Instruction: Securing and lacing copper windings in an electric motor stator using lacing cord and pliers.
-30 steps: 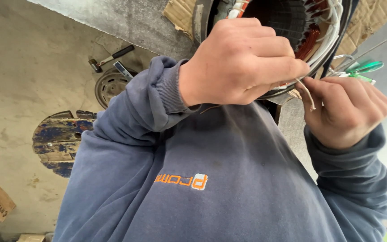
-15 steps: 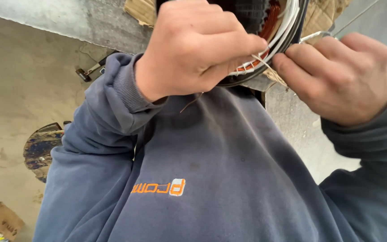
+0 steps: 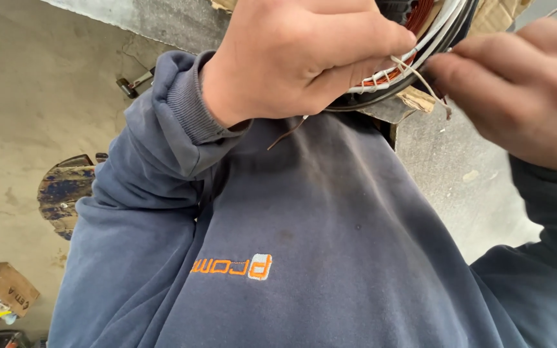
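My left hand (image 3: 304, 55) is closed around the rim of a round motor stator (image 3: 420, 32) with copper windings and white lacing, at the top of the view. My right hand (image 3: 517, 96) sits close to the right of it, fingers pinched on a thin pale lacing cord (image 3: 423, 80) that runs from the winding. A short dark wire end (image 3: 285, 134) hangs below my left hand. My blue sweatshirt (image 3: 304, 245) fills the lower view.
The stator rests at the edge of a grey bench (image 3: 459, 161) with cardboard under it. On the concrete floor lie a worn round wooden disc (image 3: 66, 190), a small tool (image 3: 133, 82) and a cardboard box (image 3: 4, 287).
The view has closed in on the hands and tilted down. My right hand has moved further right, drawing the cord out from the winding. My left hand keeps its hold on the stator.
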